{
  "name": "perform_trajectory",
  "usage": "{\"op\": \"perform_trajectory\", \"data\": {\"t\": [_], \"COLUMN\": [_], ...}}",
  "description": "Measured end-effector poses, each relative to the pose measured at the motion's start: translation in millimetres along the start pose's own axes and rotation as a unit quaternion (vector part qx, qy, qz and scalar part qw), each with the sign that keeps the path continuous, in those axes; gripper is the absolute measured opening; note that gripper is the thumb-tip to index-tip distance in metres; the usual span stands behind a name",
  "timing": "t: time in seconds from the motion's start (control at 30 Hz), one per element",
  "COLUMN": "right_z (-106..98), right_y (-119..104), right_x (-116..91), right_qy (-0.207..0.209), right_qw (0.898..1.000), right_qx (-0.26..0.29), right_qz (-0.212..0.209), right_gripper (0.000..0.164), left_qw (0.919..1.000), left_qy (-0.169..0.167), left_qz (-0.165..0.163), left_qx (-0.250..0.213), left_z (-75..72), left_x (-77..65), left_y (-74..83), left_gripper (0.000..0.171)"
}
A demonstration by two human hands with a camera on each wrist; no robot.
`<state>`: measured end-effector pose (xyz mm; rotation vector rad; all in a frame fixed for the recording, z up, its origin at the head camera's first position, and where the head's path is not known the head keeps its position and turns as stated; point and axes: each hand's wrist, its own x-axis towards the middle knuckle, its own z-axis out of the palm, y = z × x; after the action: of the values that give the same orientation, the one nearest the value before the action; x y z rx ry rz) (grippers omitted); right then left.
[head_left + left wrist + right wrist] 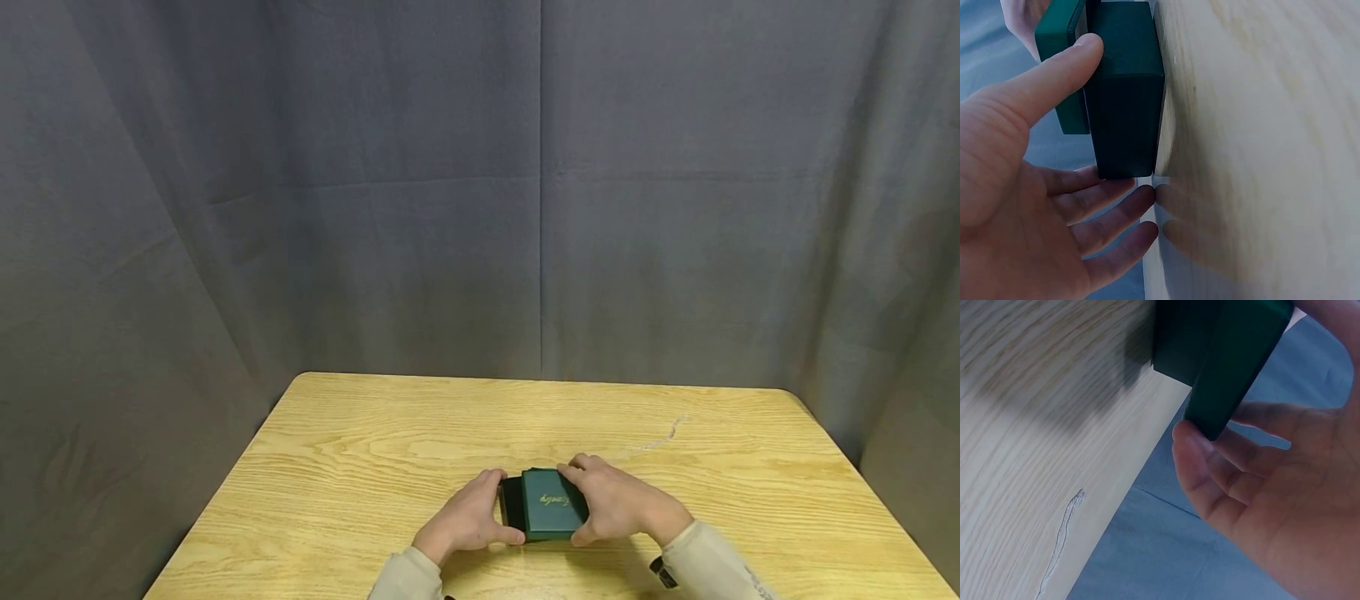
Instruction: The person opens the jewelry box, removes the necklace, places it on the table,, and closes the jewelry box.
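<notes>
A dark green jewelry box sits on the table, its lid (555, 508) shifted to the right over the base (513, 505). Gold script marks the lid's top. My left hand (468, 514) holds the base by its sides, thumb at the near side and fingers at the far side. In the left wrist view the thumb presses the side of the base (1127, 122). My right hand (618, 502) grips the lid between thumb and fingers. Seen from the right wrist, the lid (1238, 369) is tilted against the base. The inside of the base looks black; any contents are hidden.
The light wooden table (360, 467) has rounded far corners. A thin, silvery, wavy strand (663, 437) lies beyond the right hand; whether it is a chain, I cannot tell. Grey curtains (420, 250) hang behind the table and at both sides.
</notes>
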<state>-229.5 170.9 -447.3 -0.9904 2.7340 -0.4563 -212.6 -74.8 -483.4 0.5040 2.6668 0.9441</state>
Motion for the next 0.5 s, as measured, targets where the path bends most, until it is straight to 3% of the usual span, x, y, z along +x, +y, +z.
{"op": "perform_trajectory", "data": {"t": [0.5], "right_z": [2.2], "right_y": [-8.5], "right_x": [6.1], "right_qy": [-0.003], "right_qw": [1.000], "right_qx": [-0.006], "right_qz": [-0.004], "right_gripper": [0.091], "left_qw": [0.9992], "left_qy": [-0.021], "left_qz": [0.030], "left_qx": [0.016], "left_z": [-6.8], "left_x": [-0.5], "left_y": [-2.4], "left_gripper": [0.090]}}
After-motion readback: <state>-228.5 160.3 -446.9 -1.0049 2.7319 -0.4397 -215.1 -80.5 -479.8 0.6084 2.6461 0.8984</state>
